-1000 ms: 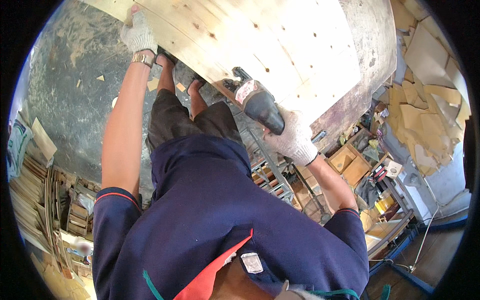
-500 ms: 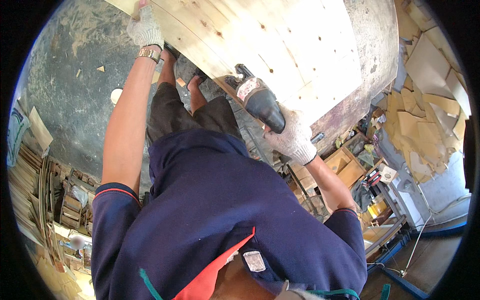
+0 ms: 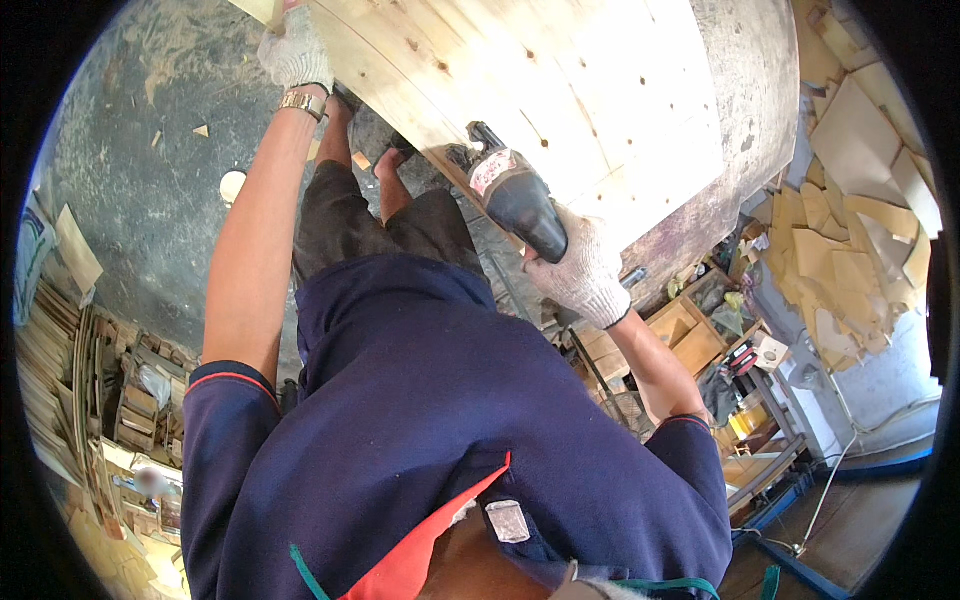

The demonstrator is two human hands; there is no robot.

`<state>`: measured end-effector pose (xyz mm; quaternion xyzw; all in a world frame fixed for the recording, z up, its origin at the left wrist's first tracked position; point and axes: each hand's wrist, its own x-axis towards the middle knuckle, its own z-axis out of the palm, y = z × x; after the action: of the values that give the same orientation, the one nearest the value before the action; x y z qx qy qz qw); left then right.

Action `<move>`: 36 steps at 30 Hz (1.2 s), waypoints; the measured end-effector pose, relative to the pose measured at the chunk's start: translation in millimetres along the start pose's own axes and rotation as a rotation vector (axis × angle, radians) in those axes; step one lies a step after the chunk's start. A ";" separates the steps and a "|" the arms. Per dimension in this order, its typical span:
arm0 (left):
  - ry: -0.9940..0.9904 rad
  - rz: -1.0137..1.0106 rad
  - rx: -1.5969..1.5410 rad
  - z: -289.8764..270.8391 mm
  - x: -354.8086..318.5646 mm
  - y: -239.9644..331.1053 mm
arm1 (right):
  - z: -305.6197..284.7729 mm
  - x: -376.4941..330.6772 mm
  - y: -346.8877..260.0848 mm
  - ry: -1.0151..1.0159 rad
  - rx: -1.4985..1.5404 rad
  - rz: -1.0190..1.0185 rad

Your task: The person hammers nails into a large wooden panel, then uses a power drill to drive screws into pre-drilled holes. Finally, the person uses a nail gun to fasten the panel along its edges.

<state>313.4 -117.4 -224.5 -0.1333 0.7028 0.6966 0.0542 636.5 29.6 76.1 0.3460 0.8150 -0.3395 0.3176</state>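
Note:
A pale knotty wooden board [image 3: 470, 95] lies across the upper part of the view, strongly lit on its right side. My left hand [image 3: 297, 52], in a white knit glove, grips the board's edge at the far left; its fingertips are partly cut off by the top of the picture. In my gloved right hand [image 3: 585, 265] is a black hand-held power tool [image 3: 525, 205] with a red and white label. The tool's front end rests at the board's near edge. Its working tip is hidden from me.
Beneath the board is a worn worktable [image 3: 755, 100]. Cut sheet offcuts [image 3: 830, 230] pile up at right, above a wooden box [image 3: 698, 335] of odds and ends. Stacked thin boards [image 3: 55, 370] stand at left. Small scraps dot the dark floor [image 3: 170, 200].
The power tool in my right hand has shifted very slightly left along the board's edge. My left hand keeps its hold on the board.

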 end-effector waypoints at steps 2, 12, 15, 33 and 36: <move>0.018 0.069 -0.022 1.7 1.2 -6.4 | -0.9 0.6 -0.4 0.005 -0.002 -0.014; -0.065 0.048 -0.387 11.0 -4.5 -10.6 | 2.0 1.5 1.6 0.079 -0.049 -0.069; -0.013 0.082 -0.265 11.5 -9.2 -6.8 | 2.6 -0.1 4.5 0.102 -0.051 -0.097; 0.003 -0.012 -0.254 11.7 -24.6 1.1 | 11.7 4.4 15.3 0.099 -0.050 -0.070; 0.003 0.008 -0.268 16.7 -31.9 0.6 | 7.3 2.3 14.1 0.050 -0.003 -0.039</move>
<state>342.1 -97.2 -216.0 -0.1379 0.6039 0.7844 0.0321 648.3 32.2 65.6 0.3377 0.8300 -0.3355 0.2908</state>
